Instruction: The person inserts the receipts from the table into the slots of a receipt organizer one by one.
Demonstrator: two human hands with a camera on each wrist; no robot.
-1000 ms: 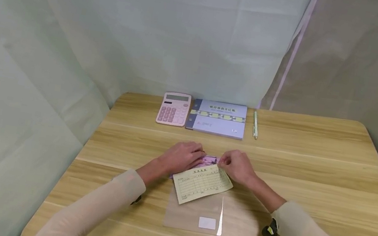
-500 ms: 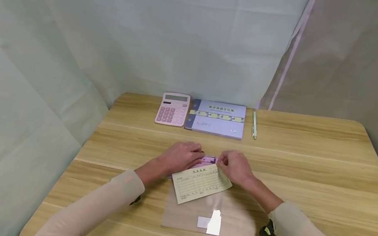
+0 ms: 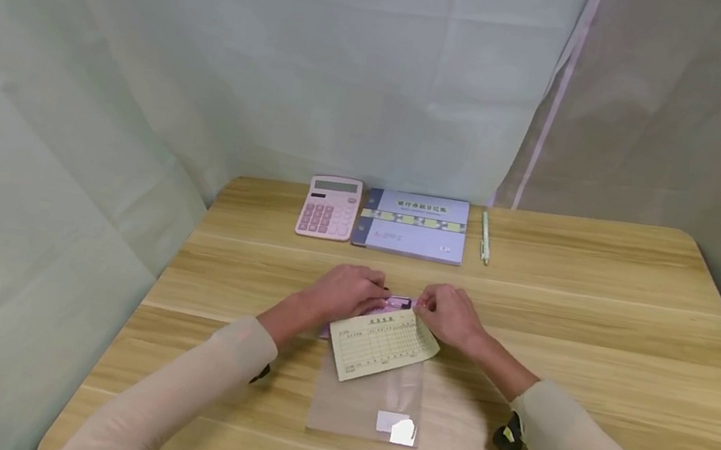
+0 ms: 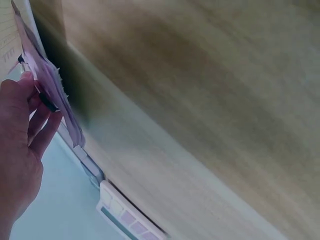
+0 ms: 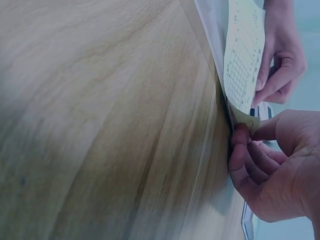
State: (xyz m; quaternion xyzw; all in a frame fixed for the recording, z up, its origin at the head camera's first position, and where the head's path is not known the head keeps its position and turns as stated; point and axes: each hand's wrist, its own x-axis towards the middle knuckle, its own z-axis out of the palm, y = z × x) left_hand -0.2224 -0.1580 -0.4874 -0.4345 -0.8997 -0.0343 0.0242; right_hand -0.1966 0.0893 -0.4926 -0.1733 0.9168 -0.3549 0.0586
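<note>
My left hand (image 3: 347, 293) pinches a binder clip (image 3: 400, 303) at the top edge of a thin stack of pink paper (image 4: 52, 85). In the left wrist view the clip's dark end (image 4: 48, 102) shows beside the fingers. My right hand (image 3: 451, 315) pinches the top right corner of a pale yellow printed form (image 3: 379, 345), between thumb and index finger in the right wrist view. The form lies tilted over the pink stack, hiding most of it. Below both is a clear plastic sleeve (image 3: 343, 403) with a white label (image 3: 392, 422) near its bottom edge.
Along the back of the wooden table (image 3: 601, 340) lie a pink calculator (image 3: 330, 207), a blue-covered ledger book (image 3: 412, 224) and a pale green pen (image 3: 485, 238). A light curtain (image 3: 375, 59) hangs behind the table and along its left side.
The yellow form has shifted slightly upward, its lower edge now a little farther from me. Both hands keep their grips and have barely moved. The glare on the sleeve has changed shape.
</note>
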